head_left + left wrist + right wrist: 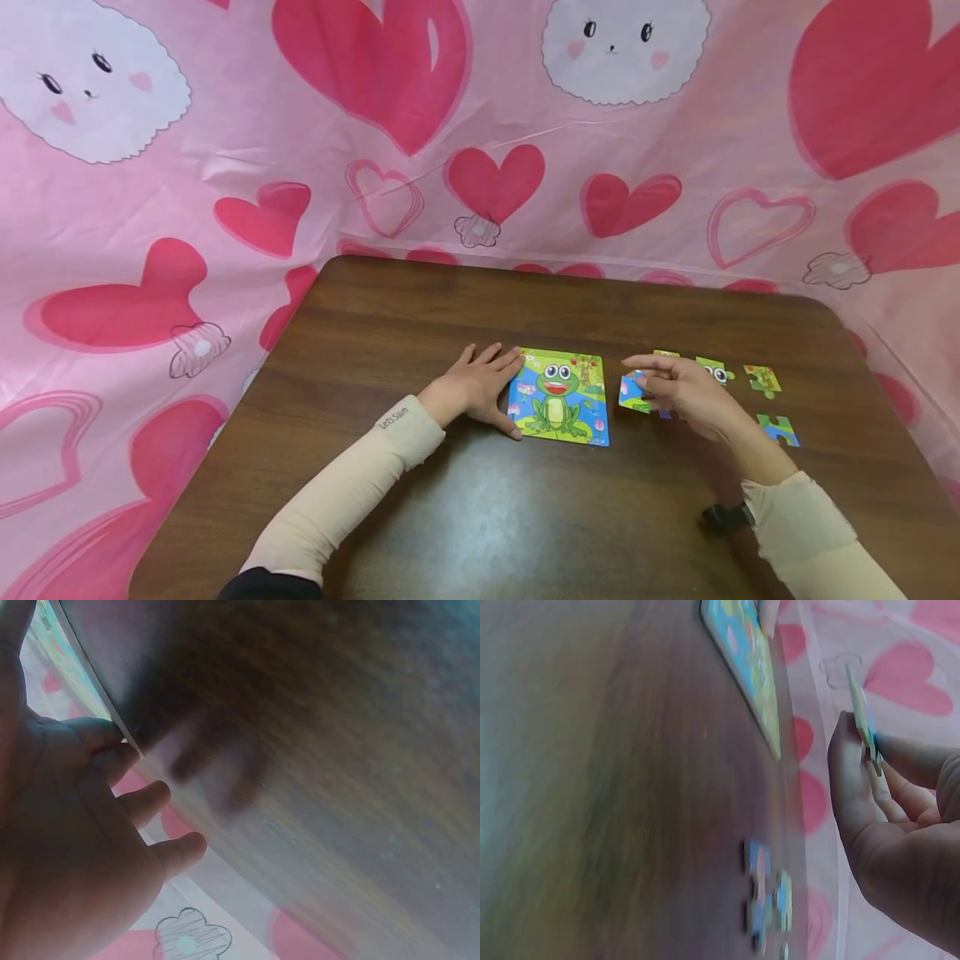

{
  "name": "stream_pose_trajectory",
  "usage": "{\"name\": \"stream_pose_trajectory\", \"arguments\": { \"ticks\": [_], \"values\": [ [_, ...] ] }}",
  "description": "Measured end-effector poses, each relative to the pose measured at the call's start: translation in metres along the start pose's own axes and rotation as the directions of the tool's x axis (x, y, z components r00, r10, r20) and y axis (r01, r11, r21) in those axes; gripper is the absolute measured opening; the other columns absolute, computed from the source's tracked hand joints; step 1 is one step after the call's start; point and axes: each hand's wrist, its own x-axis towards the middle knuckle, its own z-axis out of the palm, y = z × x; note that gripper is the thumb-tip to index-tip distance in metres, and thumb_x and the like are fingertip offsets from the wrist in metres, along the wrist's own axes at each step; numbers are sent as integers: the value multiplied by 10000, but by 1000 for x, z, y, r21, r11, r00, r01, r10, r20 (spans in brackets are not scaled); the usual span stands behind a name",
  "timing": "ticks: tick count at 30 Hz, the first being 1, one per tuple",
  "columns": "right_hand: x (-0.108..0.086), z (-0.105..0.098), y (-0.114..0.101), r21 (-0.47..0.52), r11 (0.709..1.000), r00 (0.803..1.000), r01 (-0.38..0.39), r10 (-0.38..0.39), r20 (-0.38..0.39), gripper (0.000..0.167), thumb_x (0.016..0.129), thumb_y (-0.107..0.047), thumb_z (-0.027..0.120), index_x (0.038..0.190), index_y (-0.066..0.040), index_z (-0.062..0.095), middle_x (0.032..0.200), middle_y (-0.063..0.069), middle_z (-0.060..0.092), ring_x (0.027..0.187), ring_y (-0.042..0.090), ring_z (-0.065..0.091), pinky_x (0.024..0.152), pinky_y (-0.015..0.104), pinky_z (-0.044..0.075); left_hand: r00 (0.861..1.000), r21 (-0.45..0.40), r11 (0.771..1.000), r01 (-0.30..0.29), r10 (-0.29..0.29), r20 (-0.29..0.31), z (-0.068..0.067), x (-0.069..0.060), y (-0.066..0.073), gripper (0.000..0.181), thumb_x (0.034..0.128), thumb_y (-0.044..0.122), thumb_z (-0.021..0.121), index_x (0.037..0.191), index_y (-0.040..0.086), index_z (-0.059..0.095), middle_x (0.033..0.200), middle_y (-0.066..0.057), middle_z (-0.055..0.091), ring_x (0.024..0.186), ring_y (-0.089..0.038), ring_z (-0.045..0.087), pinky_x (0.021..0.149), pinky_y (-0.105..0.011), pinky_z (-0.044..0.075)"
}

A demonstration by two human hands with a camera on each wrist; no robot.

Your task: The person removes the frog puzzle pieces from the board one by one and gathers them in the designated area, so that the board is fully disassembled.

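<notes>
A square puzzle board (557, 408) printed with a green frog lies flat on the wooden table in the head view. My left hand (478, 387) rests at its left edge, fingers spread and thumb near the lower left corner. To the right of the board, my right hand (688, 393) pinches a blue and green puzzle piece (633, 395) between thumb and fingers. In the right wrist view that piece (862, 712) is seen nearly edge-on, above the table. The left wrist view shows the left hand (82, 825) at the edge of the board.
Several loose puzzle pieces lie right of the board, among them one with the frog's eye (715, 368), a red and green one (763, 380) and a blue and green one (779, 430). The right hand partly covers others. A pink heart-patterned cloth (525, 108) hangs behind the table (450, 517).
</notes>
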Motion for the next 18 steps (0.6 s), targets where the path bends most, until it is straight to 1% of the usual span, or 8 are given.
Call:
{"name": "stream_pose_trajectory", "arguments": {
  "ticks": [2, 3, 5, 9, 10, 13, 18],
  "values": [
    [-6, -6, 5, -9, 1000, 1000, -15, 15, -2, 544, 1004, -260, 649, 1449, 11, 494, 1209, -86, 666, 1002, 81, 670, 836, 281, 584, 1000, 1, 1000, -1, 1, 3, 0, 0, 0, 1245, 717, 844, 662, 1650, 258, 83, 1729, 69, 35, 1606, -249, 36, 1274, -571, 48],
    [-9, -8, 7, -11, 1000, 1000, -21, 21, -5, 543, 1004, -264, 648, 1447, 10, 495, 1196, -103, 667, 979, 75, 665, 821, 285, 582, 1000, 0, 1000, -1, 1, 3, 0, 0, 0, 1244, 717, 843, 663, 1650, 259, 84, 1729, 70, 35, 1606, -247, 37, 1274, -569, 48],
    [-15, -13, 12, -26, 999, 1000, -21, 21, -3, 544, 1010, -269, 639, 1450, 13, 488, 1205, -125, 665, 982, 69, 671, 822, 286, 583, 1000, -1, 1000, -2, 2, 4, 0, 0, 1, 1243, 717, 841, 667, 1650, 259, 86, 1729, 72, 35, 1606, -244, 37, 1275, -566, 50],
    [-24, -20, 20, -32, 999, 999, -31, 30, -11, 527, 1012, -269, 636, 1438, 10, 501, 1194, -152, 675, 940, 114, 678, 800, 315, 590, 1000, -2, 1000, -4, 4, -2, -1, -1, 1, 1239, 717, 836, 674, 1649, 254, 101, 1729, 69, 46, 1605, -238, 45, 1276, -560, 61],
    [-26, -21, 22, -39, 999, 1000, -27, 27, -5, 526, 1017, -270, 628, 1439, 16, 498, 1206, -159, 666, 960, 122, 688, 805, 316, 593, 1000, -1, 1000, -5, 5, -3, -1, -2, 1, 1239, 718, 835, 675, 1649, 252, 103, 1729, 67, 48, 1605, -239, 46, 1275, -561, 64],
    [-32, -24, 28, -24, 999, 999, -49, 49, -7, 504, 1018, -264, 626, 1424, 14, 515, 1177, -192, 662, 957, 130, 698, 800, 320, 596, 1000, -4, 1000, -5, 5, -5, -2, -2, 1, 1240, 717, 833, 678, 1649, 249, 106, 1729, 61, 54, 1605, -243, 49, 1275, -563, 67],
    [-40, -27, 40, -5, 998, 998, -67, 67, 13, 488, 1033, -240, 599, 1428, 34, 510, 1150, -259, 657, 974, 116, 709, 808, 312, 598, 1000, -6, 1000, 0, 0, -1, 0, -1, 1, 1241, 717, 833, 676, 1649, 253, 98, 1730, 65, 47, 1605, -243, 43, 1275, -563, 61]
  ]
}}
